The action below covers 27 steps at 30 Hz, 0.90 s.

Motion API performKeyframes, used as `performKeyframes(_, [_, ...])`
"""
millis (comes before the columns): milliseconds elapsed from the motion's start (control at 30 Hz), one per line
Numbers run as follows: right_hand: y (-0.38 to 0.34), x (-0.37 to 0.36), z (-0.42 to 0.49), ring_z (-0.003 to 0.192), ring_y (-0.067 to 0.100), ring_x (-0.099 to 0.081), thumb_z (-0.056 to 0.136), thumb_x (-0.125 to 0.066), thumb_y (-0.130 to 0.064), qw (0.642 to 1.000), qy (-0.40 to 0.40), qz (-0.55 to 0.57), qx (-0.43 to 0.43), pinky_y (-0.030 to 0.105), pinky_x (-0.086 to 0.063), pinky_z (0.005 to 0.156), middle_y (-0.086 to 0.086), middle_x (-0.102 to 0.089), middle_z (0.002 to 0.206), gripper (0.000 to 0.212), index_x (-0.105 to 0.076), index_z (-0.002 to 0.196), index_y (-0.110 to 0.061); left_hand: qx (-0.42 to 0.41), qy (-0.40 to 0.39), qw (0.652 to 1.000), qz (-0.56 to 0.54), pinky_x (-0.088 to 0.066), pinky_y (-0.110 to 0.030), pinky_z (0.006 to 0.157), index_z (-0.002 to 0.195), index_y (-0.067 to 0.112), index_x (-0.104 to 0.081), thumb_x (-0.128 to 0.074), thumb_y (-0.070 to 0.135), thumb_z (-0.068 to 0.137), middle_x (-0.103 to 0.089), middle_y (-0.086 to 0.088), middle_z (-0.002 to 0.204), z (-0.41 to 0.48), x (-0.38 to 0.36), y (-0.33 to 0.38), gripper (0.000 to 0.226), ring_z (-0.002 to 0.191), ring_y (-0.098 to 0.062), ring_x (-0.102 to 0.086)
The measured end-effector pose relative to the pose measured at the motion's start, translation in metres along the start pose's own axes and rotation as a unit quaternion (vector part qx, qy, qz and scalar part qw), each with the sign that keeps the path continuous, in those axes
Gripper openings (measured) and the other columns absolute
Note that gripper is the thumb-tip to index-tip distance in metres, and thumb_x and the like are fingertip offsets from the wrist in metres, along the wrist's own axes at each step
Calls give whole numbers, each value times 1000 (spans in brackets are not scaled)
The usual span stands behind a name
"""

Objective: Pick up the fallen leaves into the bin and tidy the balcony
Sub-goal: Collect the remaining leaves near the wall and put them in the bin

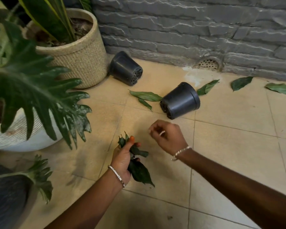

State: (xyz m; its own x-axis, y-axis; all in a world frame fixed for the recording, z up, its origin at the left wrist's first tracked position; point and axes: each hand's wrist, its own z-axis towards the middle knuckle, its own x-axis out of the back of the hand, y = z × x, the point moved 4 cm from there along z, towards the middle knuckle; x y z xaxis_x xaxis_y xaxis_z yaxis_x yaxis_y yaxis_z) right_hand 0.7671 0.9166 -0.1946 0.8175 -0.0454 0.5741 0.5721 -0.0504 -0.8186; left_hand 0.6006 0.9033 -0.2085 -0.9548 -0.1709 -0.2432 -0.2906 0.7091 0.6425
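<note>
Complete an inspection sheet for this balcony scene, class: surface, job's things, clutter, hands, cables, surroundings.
Surface: beige tiled floor, pale stain near wall.
Job's things: loose green leaves on floor; bunch of dark green leaves in hand; no bin seen.
Clutter: black plastic pot and second black pot, both tipped on their sides.
Hands: left hand grips the bunch; right hand empty, fingers loosely curled.
Cables: nothing seen.
Surroundings: grey stone wall, round drain grille, beige woven planter, white ribbed planter.

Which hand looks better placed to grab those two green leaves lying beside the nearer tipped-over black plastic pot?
Likely the right hand. It holds nothing and hovers nearer the two green leaves by the tipped black plastic pot, while the left hand grips a bunch of dark green leaves.
</note>
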Motion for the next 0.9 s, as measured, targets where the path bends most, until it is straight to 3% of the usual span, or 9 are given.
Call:
performKeyframes(133, [13, -19, 61, 112, 20, -57, 89, -63, -18, 982, -39, -185, -4, 37, -52, 92, 5, -53, 133, 39, -56, 128, -20, 3, 29, 999, -31, -52, -28, 53, 77, 14, -59, -68, 24, 89, -56, 0, 59, 2, 21, 10, 18, 57, -16, -65])
performKeyframes(267, [23, -46, 102, 143, 38, -26, 91, -56, -12, 941, -129, -313, -9, 52, -41, 108, 14, -13, 162, 57, -40, 145, -20, 7, 41, 998, -36, -51, -25, 50, 81, 15, -61, -71, 26, 86, -53, -1, 63, 2, 36, 15, 16, 57, -15, -61])
performKeyframes(333, [27, -52, 111, 141, 40, -29, 93, -51, -8, 925, -112, -361, -24, 49, -41, 108, 21, -20, 158, 49, -45, 142, -12, 12, 36, 999, -37, -45, -25, 52, 76, 18, -59, -74, 27, 83, -51, 1, 61, 3, 41, 15, 19, 52, -14, -51])
performKeyframes(467, [27, -54, 107, 110, 30, -53, 94, -53, -6, 923, -62, -379, 12, 36, -51, 89, 17, -56, 121, 25, -61, 118, 0, 11, 21, 999, -37, -38, -26, 53, 70, 21, -57, -80, 31, 75, -47, 3, 56, 2, 43, 15, 26, 47, -11, -42])
performKeyframes(667, [-16, -31, 24, 91, 15, -64, 89, -56, -4, 982, 50, -154, 99, 29, -53, 82, 3, -71, 101, 25, -72, 107, -13, 0, 17, 999, -36, -39, -25, 49, 83, 20, -66, -88, 42, 58, -44, 6, 52, 4, 33, 16, 40, 46, -9, -40])
performKeyframes(800, [-49, -27, -31, 85, 10, -62, 83, -56, -9, 988, 8, -72, 136, 22, -49, 77, -4, -71, 95, 24, -73, 97, -17, -6, -14, 1000, -25, -43, -24, 48, 65, 22, -66, -83, 34, 71, -55, 4, 54, 3, 15, 17, 21, 45, -11, -51])
performKeyframes(900, [-54, -22, -41, 77, 8, -62, 79, -55, -9, 989, -34, -40, 140, 23, -51, 72, -7, -70, 85, 19, -71, 86, -17, -4, -23, 1000, -15, -52, -32, 59, 79, 14, -72, -82, 23, 74, -68, -8, 70, 2, 5, 16, 14, 61, -22, -65])
